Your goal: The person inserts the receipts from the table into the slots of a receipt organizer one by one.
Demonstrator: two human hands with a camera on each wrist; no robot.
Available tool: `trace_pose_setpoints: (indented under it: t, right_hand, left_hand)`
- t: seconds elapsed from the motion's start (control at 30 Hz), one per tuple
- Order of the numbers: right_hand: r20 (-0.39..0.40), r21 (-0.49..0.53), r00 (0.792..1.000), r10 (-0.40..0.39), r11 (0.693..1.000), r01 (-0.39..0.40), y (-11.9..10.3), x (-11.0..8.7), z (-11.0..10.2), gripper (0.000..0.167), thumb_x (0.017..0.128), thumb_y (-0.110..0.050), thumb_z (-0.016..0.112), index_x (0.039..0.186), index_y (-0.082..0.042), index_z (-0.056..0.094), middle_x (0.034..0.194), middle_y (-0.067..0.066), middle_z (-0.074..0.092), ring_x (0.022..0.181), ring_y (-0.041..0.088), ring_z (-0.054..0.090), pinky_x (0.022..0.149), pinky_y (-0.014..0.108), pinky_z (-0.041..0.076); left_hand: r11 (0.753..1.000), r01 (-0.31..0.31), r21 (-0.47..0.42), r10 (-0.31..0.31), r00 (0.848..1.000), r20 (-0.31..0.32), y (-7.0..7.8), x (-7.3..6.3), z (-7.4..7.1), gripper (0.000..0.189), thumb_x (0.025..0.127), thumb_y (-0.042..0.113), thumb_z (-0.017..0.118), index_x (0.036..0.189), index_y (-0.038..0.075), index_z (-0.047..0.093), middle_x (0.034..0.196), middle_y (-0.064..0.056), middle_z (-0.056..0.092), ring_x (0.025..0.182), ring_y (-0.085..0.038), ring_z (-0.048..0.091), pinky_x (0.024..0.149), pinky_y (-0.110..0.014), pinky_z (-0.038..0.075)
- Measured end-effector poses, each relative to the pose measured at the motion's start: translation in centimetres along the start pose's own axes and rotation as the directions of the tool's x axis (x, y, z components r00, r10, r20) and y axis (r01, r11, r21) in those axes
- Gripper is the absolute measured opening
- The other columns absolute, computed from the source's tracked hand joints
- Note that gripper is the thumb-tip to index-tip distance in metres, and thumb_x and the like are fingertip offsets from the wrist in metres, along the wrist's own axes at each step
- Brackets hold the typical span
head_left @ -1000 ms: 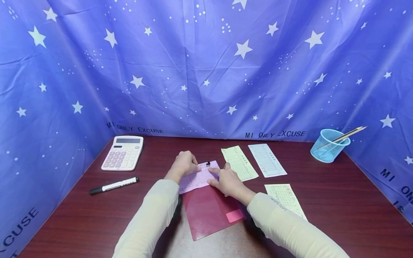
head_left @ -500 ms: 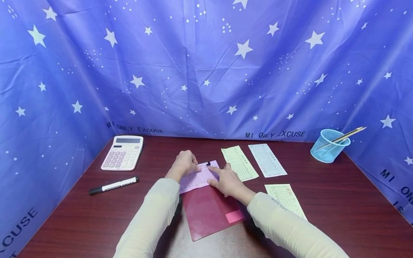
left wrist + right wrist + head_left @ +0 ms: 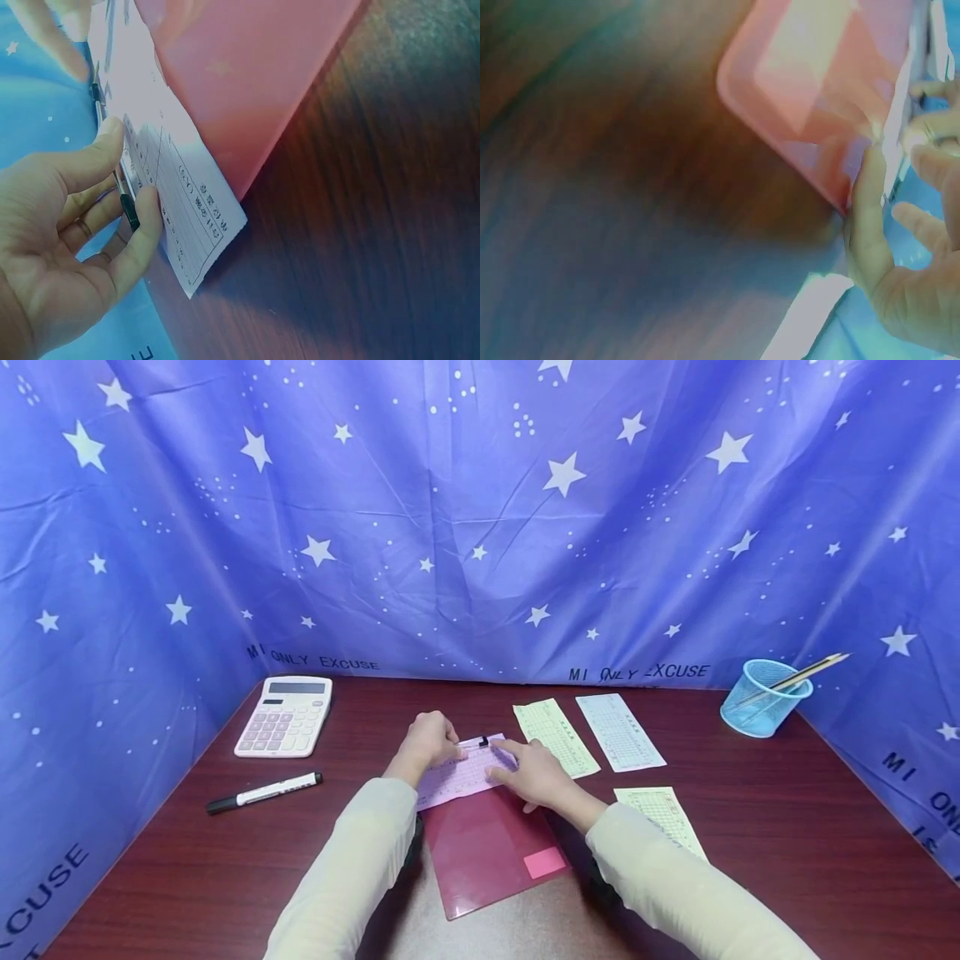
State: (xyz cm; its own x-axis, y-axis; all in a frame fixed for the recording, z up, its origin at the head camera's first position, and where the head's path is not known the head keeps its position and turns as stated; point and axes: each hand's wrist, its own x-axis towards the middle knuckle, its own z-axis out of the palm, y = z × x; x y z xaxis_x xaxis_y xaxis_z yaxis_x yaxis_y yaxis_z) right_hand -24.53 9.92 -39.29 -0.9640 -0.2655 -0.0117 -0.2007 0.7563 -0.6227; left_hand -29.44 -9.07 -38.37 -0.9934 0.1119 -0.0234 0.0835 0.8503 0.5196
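A red clipboard (image 3: 487, 847) lies on the dark wooden table (image 3: 787, 827) in front of me, with a pink printed slip (image 3: 453, 777) across its top end. At the board's top edge my left hand (image 3: 448, 746) pinches the black-tipped wire clip (image 3: 129, 208) between thumb and fingers, beside the pink slip (image 3: 184, 217). Just right of the clip, my right hand (image 3: 510, 758) lies on the slip with its fingers flat. The right wrist view is blurred, showing the clipboard (image 3: 817, 75) and my right hand (image 3: 889, 225) at its edge.
A pink-white calculator (image 3: 285, 714) and a black-and-white marker (image 3: 264, 792) lie at the left. A green slip (image 3: 557, 737), a blue slip (image 3: 619, 731) and another green slip (image 3: 660, 820) lie at the right. A blue mesh cup (image 3: 765, 697) holds pencils. A starred blue curtain surrounds the table.
My right hand has slid a little up and left over the pink slip toward the clip, its fingers lying flatter. The left hand keeps its hold.
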Motion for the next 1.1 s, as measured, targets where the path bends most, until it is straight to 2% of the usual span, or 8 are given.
trace_pose_setpoints:
  t: [0.17,0.23,0.37,0.5,0.7,0.87,1.03,1.1]
  right_hand:
    - [-0.014,0.109,0.998,-0.057,0.992,0.058,1.6,-0.1,-2.7,0.031,0.093,-0.016,0.074,0.12,0.0,0.071,0.073,0.008,0.066,0.051,0.015,0.063,0.048,0.027,0.053]
    - [-0.012,0.147,0.995,-0.097,0.984,0.097,2.5,-0.4,-4.1,0.026,0.092,-0.015,0.074,0.113,0.001,0.073,0.075,0.005,0.067,0.061,0.016,0.065,0.057,0.029,0.054]
    - [0.034,0.247,0.986,-0.161,0.958,0.148,4.5,-1.3,-6.6,0.029,0.091,-0.012,0.074,0.114,0.005,0.071,0.085,0.008,0.07,0.078,0.024,0.068,0.072,0.038,0.059]
    - [0.069,0.306,0.979,-0.192,0.938,0.162,6.3,-2.6,-8.7,0.035,0.092,-0.011,0.074,0.12,0.009,0.066,0.091,0.008,0.07,0.08,0.022,0.067,0.076,0.04,0.058]
    - [0.093,0.304,0.982,-0.165,0.944,0.13,8.8,-4.8,-11.3,0.043,0.091,-0.014,0.076,0.127,0.006,0.064,0.104,0.012,0.069,0.087,0.018,0.066,0.077,0.029,0.056]
    - [0.134,0.301,0.98,-0.144,0.949,0.098,11.1,-6.1,-13.0,0.049,0.09,-0.011,0.077,0.131,0.01,0.06,0.113,0.022,0.068,0.09,0.015,0.068,0.076,0.028,0.055]
    - [0.14,0.281,0.987,-0.077,0.959,0.035,13.4,-7.1,-14.1,0.049,0.088,-0.009,0.078,0.128,0.013,0.06,0.112,0.021,0.069,0.091,0.01,0.066,0.078,0.025,0.054]
    - [0.13,0.239,0.99,-0.06,0.971,0.028,14.1,-7.4,-14.4,0.047,0.087,-0.01,0.08,0.124,0.013,0.063,0.11,0.018,0.07,0.091,0.011,0.064,0.078,0.025,0.054]
  left_hand:
    - [1.0,0.002,0.0,-0.002,1.0,0.002,0.0,0.1,0.1,0.016,0.078,0.018,0.09,0.079,0.007,0.078,0.09,-0.006,0.073,0.091,-0.024,0.065,0.088,-0.039,0.054]
    - [1.0,0.004,-0.007,-0.004,1.0,0.005,0.0,0.1,0.1,0.017,0.078,0.018,0.09,0.079,0.007,0.077,0.092,-0.007,0.072,0.093,-0.024,0.064,0.089,-0.039,0.053]
    - [1.0,0.004,-0.003,-0.004,1.0,0.005,-0.1,0.1,0.1,0.017,0.078,0.018,0.09,0.08,0.007,0.077,0.093,-0.008,0.072,0.094,-0.025,0.064,0.09,-0.04,0.053]
    - [1.0,-0.009,0.0,0.009,1.0,-0.004,-0.2,0.0,0.1,0.017,0.077,0.017,0.09,0.079,0.006,0.077,0.089,-0.007,0.072,0.092,-0.025,0.064,0.09,-0.04,0.053]
    - [1.0,-0.026,0.006,0.026,1.0,-0.007,-0.1,0.0,0.2,0.015,0.078,0.015,0.089,0.08,0.007,0.077,0.087,-0.005,0.072,0.09,-0.024,0.064,0.088,-0.04,0.053]
    - [0.999,-0.032,0.006,0.032,0.999,-0.014,-0.1,-0.1,0.2,0.015,0.078,0.014,0.089,0.079,0.007,0.077,0.085,-0.005,0.072,0.088,-0.023,0.064,0.088,-0.039,0.053]
    - [1.0,-0.026,-0.001,0.026,1.0,-0.012,0.1,-0.3,0.2,0.015,0.078,0.014,0.089,0.08,0.006,0.077,0.086,-0.005,0.072,0.089,-0.023,0.064,0.089,-0.04,0.053]
    - [1.0,-0.025,0.0,0.025,1.0,-0.014,0.1,-0.3,0.3,0.015,0.078,0.014,0.089,0.08,0.006,0.077,0.086,-0.005,0.072,0.089,-0.023,0.064,0.089,-0.039,0.053]
